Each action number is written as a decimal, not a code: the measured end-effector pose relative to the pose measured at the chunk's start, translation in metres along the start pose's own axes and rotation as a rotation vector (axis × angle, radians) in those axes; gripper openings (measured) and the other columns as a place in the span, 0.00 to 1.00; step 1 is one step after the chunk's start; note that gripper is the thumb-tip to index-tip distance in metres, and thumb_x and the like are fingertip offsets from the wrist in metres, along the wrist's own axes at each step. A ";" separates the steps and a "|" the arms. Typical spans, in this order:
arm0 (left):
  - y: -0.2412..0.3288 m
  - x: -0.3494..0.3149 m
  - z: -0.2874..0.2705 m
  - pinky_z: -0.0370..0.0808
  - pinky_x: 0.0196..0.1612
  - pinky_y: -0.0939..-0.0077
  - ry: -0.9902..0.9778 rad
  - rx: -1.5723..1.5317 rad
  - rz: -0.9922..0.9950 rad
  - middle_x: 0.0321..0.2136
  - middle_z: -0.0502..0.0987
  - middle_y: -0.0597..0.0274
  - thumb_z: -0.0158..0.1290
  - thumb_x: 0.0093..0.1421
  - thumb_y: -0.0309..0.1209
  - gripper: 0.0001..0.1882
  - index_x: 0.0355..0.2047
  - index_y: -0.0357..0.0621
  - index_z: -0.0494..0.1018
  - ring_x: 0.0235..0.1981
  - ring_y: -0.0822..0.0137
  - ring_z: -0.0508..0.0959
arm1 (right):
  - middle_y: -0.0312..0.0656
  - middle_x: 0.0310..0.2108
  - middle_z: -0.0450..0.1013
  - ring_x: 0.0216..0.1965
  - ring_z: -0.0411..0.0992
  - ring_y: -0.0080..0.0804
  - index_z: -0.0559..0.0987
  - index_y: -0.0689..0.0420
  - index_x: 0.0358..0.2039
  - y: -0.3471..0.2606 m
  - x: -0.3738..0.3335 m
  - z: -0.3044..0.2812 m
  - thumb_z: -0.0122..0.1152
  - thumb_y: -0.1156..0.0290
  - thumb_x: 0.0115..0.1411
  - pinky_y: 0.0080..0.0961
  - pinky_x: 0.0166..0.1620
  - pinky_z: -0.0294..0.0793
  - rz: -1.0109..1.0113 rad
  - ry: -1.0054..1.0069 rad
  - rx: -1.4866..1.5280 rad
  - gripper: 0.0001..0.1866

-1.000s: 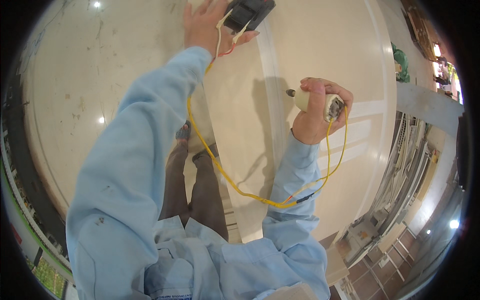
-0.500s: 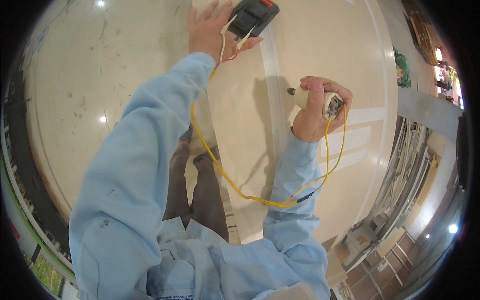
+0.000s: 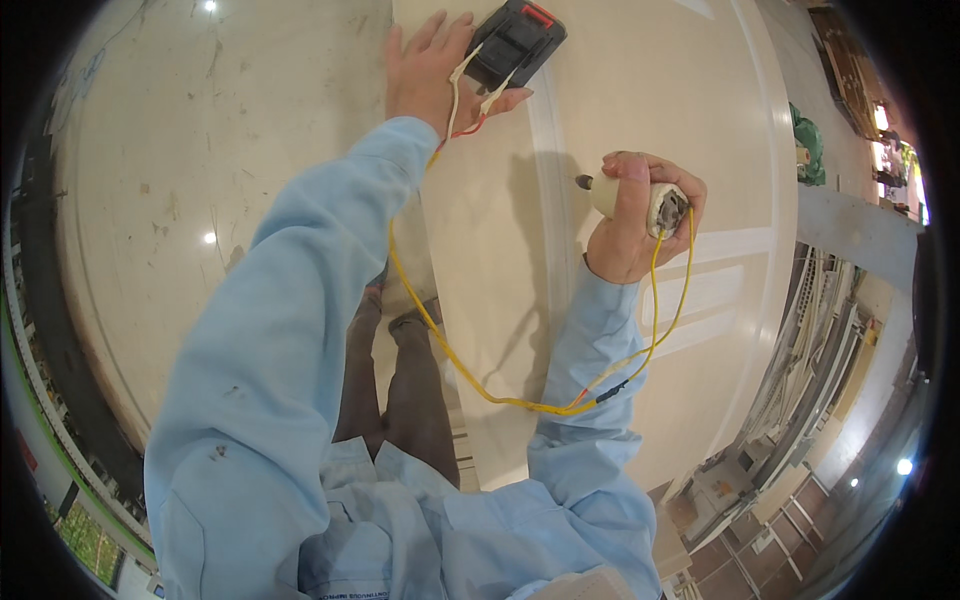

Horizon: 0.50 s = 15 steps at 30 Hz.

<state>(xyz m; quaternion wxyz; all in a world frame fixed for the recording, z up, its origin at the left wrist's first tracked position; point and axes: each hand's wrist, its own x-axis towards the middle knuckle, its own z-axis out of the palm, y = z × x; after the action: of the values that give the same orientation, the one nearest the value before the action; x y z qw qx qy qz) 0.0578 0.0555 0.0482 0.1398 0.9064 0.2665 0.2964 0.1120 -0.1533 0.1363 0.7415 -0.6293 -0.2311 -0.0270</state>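
My left hand (image 3: 425, 85) lies with its fingers spread beside a black battery pack (image 3: 515, 42) with a red latch; its thumb reaches along the pack's near edge. Two pale leads run from the pack past that hand into a yellow cable (image 3: 455, 365). The cable loops under my right forearm's wrist area and rises to a small cylindrical motor tool (image 3: 608, 197), pale on the outside with an open wired rear end. My right hand (image 3: 632, 215) is wrapped around this tool. A short dark tip (image 3: 583, 182) sticks out of it to the left, above the panel.
Beneath both hands spreads a large pale panel (image 3: 490, 250) with white strips. On the right, a grey beam (image 3: 860, 215) and stacked long metal profiles (image 3: 800, 350) stand past its edge. A green bag-like item (image 3: 808, 145) lies at the far right. Scuffed pale floor (image 3: 180, 200) extends left.
The left hand and battery pack appear slightly farther right and lower in the view. The right hand keeps its hold on the motor tool almost unmoved.
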 end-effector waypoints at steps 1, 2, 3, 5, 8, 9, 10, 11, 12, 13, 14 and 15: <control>0.001 -0.001 -0.001 0.48 0.72 0.46 -0.005 0.014 -0.005 0.59 0.76 0.65 0.65 0.44 0.70 0.50 0.58 0.47 0.74 0.68 0.59 0.66 | 0.45 0.31 0.78 0.33 0.78 0.29 0.71 0.60 0.36 0.000 0.001 0.003 0.67 0.80 0.59 0.28 0.40 0.78 -0.004 0.000 0.008 0.11; 0.002 -0.001 -0.003 0.48 0.73 0.49 0.012 0.038 0.009 0.58 0.77 0.67 0.69 0.44 0.66 0.48 0.58 0.48 0.74 0.67 0.61 0.67 | 0.45 0.31 0.78 0.33 0.78 0.29 0.71 0.60 0.36 0.002 0.002 0.007 0.67 0.80 0.59 0.28 0.40 0.78 0.000 -0.023 -0.009 0.11; 0.003 -0.001 -0.004 0.48 0.73 0.49 -0.002 0.037 0.007 0.58 0.77 0.67 0.69 0.43 0.66 0.48 0.58 0.48 0.74 0.67 0.61 0.67 | 0.45 0.31 0.78 0.33 0.78 0.29 0.71 0.60 0.36 0.006 0.002 0.011 0.67 0.80 0.59 0.27 0.40 0.78 -0.001 -0.042 -0.026 0.11; 0.004 -0.001 -0.008 0.48 0.73 0.49 0.016 0.055 0.039 0.58 0.77 0.67 0.69 0.43 0.66 0.49 0.59 0.48 0.74 0.67 0.61 0.67 | 0.44 0.31 0.78 0.33 0.78 0.28 0.72 0.60 0.36 0.014 0.002 0.016 0.68 0.79 0.59 0.26 0.39 0.78 0.020 -0.062 -0.027 0.11; 0.005 0.000 -0.011 0.48 0.73 0.49 0.019 0.007 0.011 0.59 0.77 0.67 0.69 0.43 0.66 0.49 0.59 0.48 0.74 0.67 0.61 0.66 | 0.43 0.31 0.78 0.33 0.77 0.27 0.72 0.60 0.36 0.024 0.000 0.015 0.69 0.80 0.58 0.24 0.38 0.78 0.060 -0.074 -0.008 0.12; 0.005 0.000 -0.011 0.48 0.73 0.49 0.011 -0.010 0.001 0.59 0.76 0.67 0.69 0.43 0.66 0.49 0.59 0.48 0.74 0.68 0.61 0.66 | 0.43 0.31 0.78 0.33 0.77 0.27 0.72 0.60 0.36 0.027 0.000 0.015 0.69 0.80 0.58 0.24 0.38 0.78 0.058 -0.082 -0.014 0.12; 0.005 0.000 -0.012 0.48 0.73 0.48 0.003 -0.028 -0.009 0.59 0.76 0.67 0.69 0.43 0.66 0.49 0.59 0.48 0.74 0.68 0.61 0.66 | 0.43 0.31 0.78 0.33 0.77 0.27 0.73 0.60 0.35 0.028 0.000 0.015 0.69 0.80 0.58 0.24 0.38 0.78 0.051 -0.072 -0.015 0.12; 0.005 0.000 -0.012 0.48 0.73 0.48 -0.004 -0.047 -0.019 0.60 0.76 0.67 0.69 0.44 0.66 0.49 0.59 0.48 0.74 0.68 0.61 0.66 | 0.43 0.30 0.78 0.32 0.77 0.27 0.73 0.60 0.36 0.028 0.000 0.015 0.69 0.80 0.58 0.24 0.38 0.78 0.061 -0.094 -0.036 0.12; 0.005 0.000 -0.011 0.48 0.73 0.48 -0.016 -0.028 -0.027 0.60 0.76 0.67 0.69 0.44 0.66 0.49 0.60 0.48 0.73 0.68 0.61 0.65 | 0.43 0.30 0.78 0.32 0.77 0.27 0.73 0.60 0.36 0.028 0.000 0.016 0.69 0.80 0.58 0.24 0.38 0.78 0.066 -0.099 -0.051 0.12; 0.005 0.000 -0.011 0.48 0.73 0.48 -0.027 -0.006 -0.034 0.60 0.75 0.67 0.68 0.44 0.66 0.49 0.60 0.48 0.73 0.68 0.61 0.65 | 0.43 0.30 0.78 0.32 0.78 0.27 0.73 0.60 0.36 0.026 0.001 0.017 0.69 0.80 0.58 0.25 0.38 0.78 0.084 -0.114 -0.072 0.11; 0.005 0.000 -0.010 0.48 0.73 0.48 -0.036 0.017 -0.040 0.60 0.75 0.67 0.68 0.45 0.66 0.49 0.60 0.48 0.73 0.69 0.61 0.65 | 0.43 0.30 0.78 0.32 0.78 0.27 0.73 0.60 0.36 0.024 0.003 0.018 0.69 0.80 0.58 0.25 0.38 0.78 0.040 -0.107 -0.105 0.11; 0.005 0.000 -0.010 0.48 0.73 0.49 -0.033 0.030 -0.025 0.60 0.76 0.66 0.68 0.45 0.66 0.49 0.60 0.47 0.73 0.69 0.61 0.65 | 0.44 0.30 0.78 0.32 0.78 0.28 0.72 0.60 0.36 0.021 0.004 0.018 0.69 0.80 0.58 0.25 0.38 0.78 0.008 -0.108 -0.143 0.11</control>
<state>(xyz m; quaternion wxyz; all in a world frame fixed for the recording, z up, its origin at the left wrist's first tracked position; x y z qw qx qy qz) 0.0539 0.0526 0.0585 0.1343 0.9098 0.2797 0.2758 0.1171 -0.1307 0.1208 0.6812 -0.6821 -0.2659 -0.0064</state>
